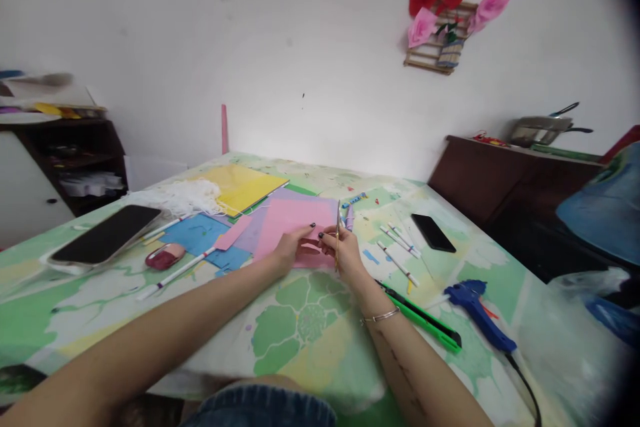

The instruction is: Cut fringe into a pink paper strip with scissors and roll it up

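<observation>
1. Pointing toward twelve o'clock, the slim scissors [338, 213] look light and stiff; take them by the handles, where the right hand [350, 255] grips them now!
2. Beneath, the pink sheet [290, 217] looks light and easily creased; pinch its edge.
3. Left hand [286, 248]: fingers narrowly curled, grip impossible to tell.
4. Out at four o'clock, the blue glue gun [480, 317]!

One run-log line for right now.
right hand: holding scissors | left hand: over pink sheet, grip unclear | green cutter: beside right forearm | blue glue gun: farther right
</observation>
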`<state>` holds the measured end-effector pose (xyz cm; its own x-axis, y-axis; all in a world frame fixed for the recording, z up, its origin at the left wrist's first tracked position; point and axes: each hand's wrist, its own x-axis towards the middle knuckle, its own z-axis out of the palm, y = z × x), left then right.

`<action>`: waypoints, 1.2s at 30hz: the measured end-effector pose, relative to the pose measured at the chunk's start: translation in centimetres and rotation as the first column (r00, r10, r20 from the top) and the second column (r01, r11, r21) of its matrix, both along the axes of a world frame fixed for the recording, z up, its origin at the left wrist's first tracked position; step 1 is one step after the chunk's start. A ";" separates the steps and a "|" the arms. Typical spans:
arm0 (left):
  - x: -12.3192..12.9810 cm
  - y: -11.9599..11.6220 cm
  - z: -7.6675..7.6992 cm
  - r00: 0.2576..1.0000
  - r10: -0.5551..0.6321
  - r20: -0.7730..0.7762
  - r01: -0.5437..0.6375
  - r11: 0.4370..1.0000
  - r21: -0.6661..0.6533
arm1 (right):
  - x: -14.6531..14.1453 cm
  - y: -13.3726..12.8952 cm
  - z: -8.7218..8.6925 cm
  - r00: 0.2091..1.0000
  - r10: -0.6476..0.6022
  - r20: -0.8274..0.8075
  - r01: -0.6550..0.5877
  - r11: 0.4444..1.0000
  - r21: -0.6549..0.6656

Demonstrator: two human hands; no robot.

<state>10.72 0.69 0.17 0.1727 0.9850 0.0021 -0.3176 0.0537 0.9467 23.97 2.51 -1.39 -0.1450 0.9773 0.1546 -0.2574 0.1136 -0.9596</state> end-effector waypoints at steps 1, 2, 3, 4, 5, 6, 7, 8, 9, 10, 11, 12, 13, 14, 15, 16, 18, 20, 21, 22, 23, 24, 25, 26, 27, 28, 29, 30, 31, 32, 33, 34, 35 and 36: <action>0.2 0.1 -0.3 1.000 -0.007 0.001 0.007 1.000 -0.011 | 0.2 0.1 0.0 1.000 -0.004 0.001 0.004 1.000 0.000; 0.4 0.2 -0.6 1.000 -0.016 -0.004 0.016 1.000 -0.023 | 0.3 0.1 0.0 1.000 -0.005 0.006 0.005 1.000 -0.003; 0.6 0.3 -0.8 1.000 -0.026 -0.011 0.026 0.999 -0.035 | 0.4 0.2 0.0 1.000 -0.007 0.012 0.007 1.000 -0.008; 0.7 0.4 -0.9 0.999 -0.031 -0.020 0.030 0.999 -0.045 | 0.5 0.2 0.0 1.000 -0.009 0.018 0.010 1.000 -0.014; 0.7 0.5 -0.9 0.999 -0.030 -0.029 0.029 0.998 -0.053 | 0.5 0.2 0.0 1.000 -0.012 0.024 0.013 1.000 -0.020; 0.7 0.5 -0.9 0.999 -0.025 -0.037 0.023 0.998 -0.059 | 0.4 0.2 0.0 0.999 -0.016 0.030 0.017 1.000 -0.025; 0.7 0.5 -0.9 0.999 -0.016 -0.044 0.014 0.998 -0.064 | 0.4 0.2 0.1 0.999 -0.021 0.035 0.022 0.999 -0.029; 0.7 0.5 -0.9 0.999 -0.004 -0.050 0.001 0.998 -0.069 | 0.3 0.1 0.3 0.999 -0.025 0.041 0.027 0.999 -0.032; 0.6 0.5 -0.8 0.998 0.010 -0.057 -0.014 0.997 -0.075 | 0.2 0.0 0.4 0.998 -0.030 0.047 0.032 0.999 -0.035; 0.6 0.4 -0.7 0.998 0.021 -0.063 -0.026 0.996 -0.080 | 0.1 -0.1 0.7 0.998 -0.033 0.053 0.036 0.999 -0.038; 0.5 0.3 -0.6 0.997 0.030 -0.068 -0.036 0.996 -0.084 | 0.1 -0.2 0.9 0.998 -0.035 0.059 0.038 0.998 -0.041; 0.4 0.2 -0.5 0.997 0.035 -0.069 -0.041 0.995 -0.086 | 0.1 -0.3 1.2 0.997 -0.037 0.065 0.040 0.998 -0.042; 0.4 0.1 -0.3 0.997 0.037 -0.067 -0.043 0.995 -0.086 | 0.1 -0.4 1.5 0.997 -0.039 0.069 0.041 0.998 -0.040; 0.3 0.0 -0.1 0.997 0.041 -0.061 -0.046 0.996 -0.082 | 0.1 -0.6 1.7 0.997 -0.042 0.072 0.044 0.998 -0.034; 0.3 -0.2 0.1 0.997 0.052 -0.053 -0.056 0.995 -0.079 | 0.1 -0.7 2.0 0.996 -0.048 0.075 0.050 0.998 -0.025; 0.2 -0.3 0.4 0.996 0.074 -0.045 -0.078 0.994 -0.078 | 0.2 -0.9 2.2 0.996 -0.054 0.077 0.055 0.998 -0.014; 0.0 -0.5 0.9 0.990 0.139 -0.024 -0.140 0.987 -0.074 | 0.2 -1.3 2.6 0.994 -0.065 0.088 0.065 0.998 0.011; -0.2 -0.6 1.5 0.980 0.199 0.015 -0.198 0.978 -0.062 | 0.2 -2.0 2.9 0.992 -0.063 0.111 0.060 0.998 0.030; -0.2 -0.7 1.8 0.975 0.219 0.043 -0.217 0.975 -0.053 | 0.1 -2.3 3.0 0.990 -0.052 0.129 0.048 0.998 0.037; -0.2 -0.8 2.1 0.970 0.232 0.074 -0.230 0.972 -0.044 | 0.0 -2.8 3.1 0.988 -0.037 0.152 0.031 0.999 0.043; -0.2 -0.9 2.4 0.964 0.242 0.107 -0.239 0.970 -0.038 | -0.2 -3.2 3.1 0.984 -0.020 0.176 0.012 0.999 0.051; -0.1 -1.1 2.6 0.958 0.251 0.138 -0.248 0.968 -0.035 | -0.3 -3.7 3.1 0.980 -0.004 0.201 -0.008 0.998 0.061; 0.0 -1.4 2.9 0.951 0.261 0.167 -0.258 0.965 -0.036 | -0.5 -4.2 3.1 0.974 0.008 0.225 -0.025 0.997 0.074; 0.2 -1.7 3.1 0.943 0.270 0.193 -0.267 0.963 -0.040 | -0.7 -4.8 3.1 0.969 0.012 0.245 -0.035 0.995 0.090; 0.4 -2.1 3.4 0.936 0.279 0.214 -0.276 0.960 -0.045 | -0.8 -5.3 3.0 0.965 0.011 0.261 -0.040 0.993 0.108; 0.6 -2.5 3.6 0.930 0.286 0.230 -0.282 0.958 -0.050 | -0.9 -5.7 3.0 0.962 0.005 0.274 -0.040 0.991 0.124; 0.7 -3.0 3.8 0.928 0.284 0.240 -0.280 0.959 -0.054 | -1.0 -6.1 2.9 0.959 -0.001 0.284 -0.040 0.990 0.136; 0.9 -3.4 4.0 0.927 0.280 0.248 -0.275 0.960 -0.057 | -1.1 -6.5 2.8 0.957 -0.005 0.291 -0.039 0.989 0.144; 1.0 -3.8 4.2 0.926 0.278 0.255 -0.272 0.961 -0.059 | -1.2 -6.8 2.8 0.955 -0.006 0.296 -0.040 0.988 0.149; 1.1 -4.1 4.4 0.928 0.266 0.259 -0.260 0.964 -0.060 | -1.2 -7.1 2.8 0.954 -0.006 0.299 -0.041 0.987 0.153; 1.2 -4.3 4.5 0.932 0.248 0.263 -0.242 0.969 -0.054 | -1.2 -7.2 2.8 0.954 -0.007 0.298 -0.041 0.987 0.156; 1.1 -4.5 4.6 0.938 0.225 0.265 -0.221 0.974 -0.044 | -1.2 -7.3 2.8 0.955 -0.009 0.295 -0.040 0.986 0.161; 1.1 -4.5 4.7 0.942 0.205 0.265 -0.204 0.978 -0.030 | -1.1 -7.4 2.8 0.957 -0.011 0.290 -0.039 0.986 0.165; 0.9 -4.5 4.7 0.945 0.192 0.264 -0.195 0.981 -0.014 | -1.1 -7.4 2.8 0.959 -0.011 0.283 -0.038 0.985 0.167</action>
